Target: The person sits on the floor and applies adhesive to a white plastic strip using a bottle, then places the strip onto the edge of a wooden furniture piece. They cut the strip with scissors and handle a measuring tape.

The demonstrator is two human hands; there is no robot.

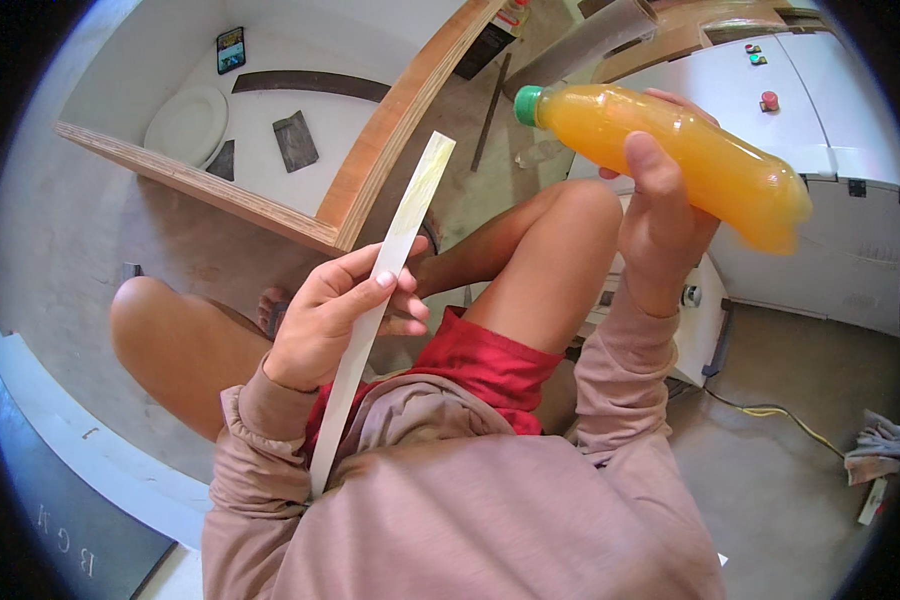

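Observation:
Between the thumb and fingers of my left hand is a long narrow white strip. Its upper end carries a yellowish smear, and its lower end reaches down to my sweatshirt. My right hand is wrapped round a clear plastic bottle of orange-yellow liquid. The bottle lies nearly on its side, its green cap toward the left and its base tilted down to the right. The cap appears to be on. Bottle and strip are apart.
Ahead on the left, a white-lined plywood box holds a phone, a white round lid or plate, a dark curved strip and a dark rectangular piece. A white cabinet with buttons stands right. A cable crosses the floor.

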